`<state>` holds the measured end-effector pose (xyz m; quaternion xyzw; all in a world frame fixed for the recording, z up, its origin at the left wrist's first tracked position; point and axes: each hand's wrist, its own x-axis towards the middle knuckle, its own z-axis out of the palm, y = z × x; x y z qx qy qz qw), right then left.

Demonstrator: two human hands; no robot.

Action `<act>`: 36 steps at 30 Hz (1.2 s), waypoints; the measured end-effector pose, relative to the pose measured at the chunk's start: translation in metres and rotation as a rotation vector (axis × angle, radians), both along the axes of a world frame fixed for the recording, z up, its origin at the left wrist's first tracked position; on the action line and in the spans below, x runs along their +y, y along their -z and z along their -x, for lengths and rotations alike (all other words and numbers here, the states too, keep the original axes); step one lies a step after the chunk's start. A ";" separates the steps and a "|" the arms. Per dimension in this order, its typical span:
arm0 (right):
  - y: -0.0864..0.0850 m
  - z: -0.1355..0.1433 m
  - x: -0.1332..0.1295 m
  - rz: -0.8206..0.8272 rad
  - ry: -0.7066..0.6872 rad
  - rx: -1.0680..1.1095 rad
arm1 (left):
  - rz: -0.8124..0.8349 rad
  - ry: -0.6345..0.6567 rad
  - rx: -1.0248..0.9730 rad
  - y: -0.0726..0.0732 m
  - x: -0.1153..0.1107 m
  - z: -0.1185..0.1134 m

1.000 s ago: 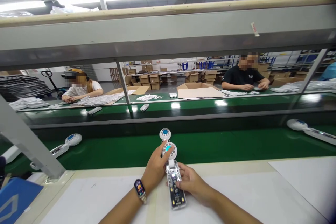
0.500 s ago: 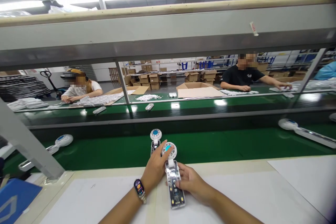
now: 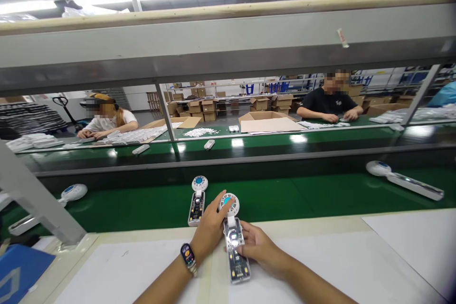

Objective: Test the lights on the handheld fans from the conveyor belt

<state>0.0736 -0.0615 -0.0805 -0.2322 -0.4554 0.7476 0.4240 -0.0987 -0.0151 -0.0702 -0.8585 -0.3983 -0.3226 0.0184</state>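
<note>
head view: the left hand [image 3: 210, 225] and the right hand [image 3: 261, 249] meet on a slim device with a round white head, a teal centre and a clear plastic body [image 3: 233, 236] that shows a dark circuit board. the device is near the middle, above the cream worktop [image 3: 278, 224], its head towards 12 o'clock and its body towards 6. the left hand, on the 10 o'clock side, is partly closed at the round head, its thumb over the teal centre; how its hidden fingers sit, i cannot tell. the right hand, on the 4 o'clock side, is closed around the clear body, thumb on the front.

a black smartwatch [image 3: 188, 253] circles the left wrist. at 10 o'clock from the hands, just beside the left one, a second device of the same kind [image 3: 196, 206] lies on the glossy green belt [image 3: 285, 194]. a third white device [image 3: 404, 180] lies on it at 2 o'clock, well apart. at 9 o'clock, a slanted grey metal post [image 3: 39, 194] partly hides another white device [image 3: 73, 192]. across the belt, one seated co-worker in white [image 3: 109, 123] is at 10 o'clock, another in black [image 3: 327, 104] at 1.
</note>
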 end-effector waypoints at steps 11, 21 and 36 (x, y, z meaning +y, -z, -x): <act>-0.004 0.001 -0.001 -0.008 0.003 0.000 | 0.052 0.034 -0.021 -0.001 -0.001 0.000; -0.005 0.000 -0.001 0.001 0.005 -0.022 | 0.099 0.013 -0.026 0.001 0.000 0.001; -0.012 -0.005 0.006 0.135 0.082 0.094 | 0.015 -0.132 0.059 -0.007 0.018 0.018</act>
